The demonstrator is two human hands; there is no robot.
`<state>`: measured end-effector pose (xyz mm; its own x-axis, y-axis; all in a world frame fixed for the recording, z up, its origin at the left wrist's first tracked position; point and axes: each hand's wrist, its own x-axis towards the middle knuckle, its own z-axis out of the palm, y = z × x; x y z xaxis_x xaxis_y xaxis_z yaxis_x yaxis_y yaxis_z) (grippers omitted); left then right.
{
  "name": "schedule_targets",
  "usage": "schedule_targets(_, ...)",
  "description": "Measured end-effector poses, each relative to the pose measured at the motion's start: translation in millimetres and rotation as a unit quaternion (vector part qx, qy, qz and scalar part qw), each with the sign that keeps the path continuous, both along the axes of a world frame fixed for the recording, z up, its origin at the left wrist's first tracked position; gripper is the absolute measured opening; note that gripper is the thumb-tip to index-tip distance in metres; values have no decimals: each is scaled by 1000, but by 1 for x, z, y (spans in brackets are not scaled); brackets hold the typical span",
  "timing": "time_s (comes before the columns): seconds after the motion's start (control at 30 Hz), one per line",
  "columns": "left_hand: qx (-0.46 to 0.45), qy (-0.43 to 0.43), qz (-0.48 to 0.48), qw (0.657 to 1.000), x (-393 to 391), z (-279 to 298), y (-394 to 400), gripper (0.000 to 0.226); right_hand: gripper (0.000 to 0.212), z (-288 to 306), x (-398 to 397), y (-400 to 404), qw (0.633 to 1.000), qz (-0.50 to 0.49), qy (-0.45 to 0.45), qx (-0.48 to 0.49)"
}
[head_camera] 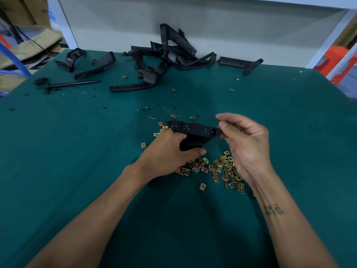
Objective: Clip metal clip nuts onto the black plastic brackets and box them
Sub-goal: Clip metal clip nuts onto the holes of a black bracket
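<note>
My left hand grips a black plastic bracket by its lower body and holds it above the green table. My right hand pinches the bracket's right end between thumb and forefinger; any clip nut in that pinch is hidden. Under and between my hands lies a heap of brass-coloured metal clip nuts, with several more scattered around it. A pile of black brackets lies at the back of the table against the wall.
More black plastic parts lie at the back left, a single bracket at the back right. A black rod and plastic shavings lie at the left. Cardboard boxes stand beyond the table's left edge, an orange object beyond the right.
</note>
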<state>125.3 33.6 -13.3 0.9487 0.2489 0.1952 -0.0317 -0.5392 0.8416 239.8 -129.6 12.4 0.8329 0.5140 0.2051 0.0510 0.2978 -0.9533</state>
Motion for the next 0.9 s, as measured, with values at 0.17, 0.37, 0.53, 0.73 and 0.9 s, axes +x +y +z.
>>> schedule_targets(0.17, 136, -3, 26, 990, 0, -1, -2, 32, 38, 0, 2, 0, 1000, 3, -27, -13)
schedule_targets(0.37, 188, 11, 40, 981, 2, -1, -3, 46, 30, -2, 5, -4, 989, -10, -119, -90)
schedule_targets(0.53, 195, 10, 35, 980, 0, 1, -3, 44, 28, 1, 3, -4, 986, 13, -141, -86)
schedule_targets(0.73, 219, 24, 18, 975, 2, 1, -5, 50, 18, 1, 1, -3, 991, -43, -121, -38)
schedule_targets(0.9, 213, 29, 18, 976, 1, 2, -5, 50, 28, 1, 2, -3, 988, 7, -143, -54)
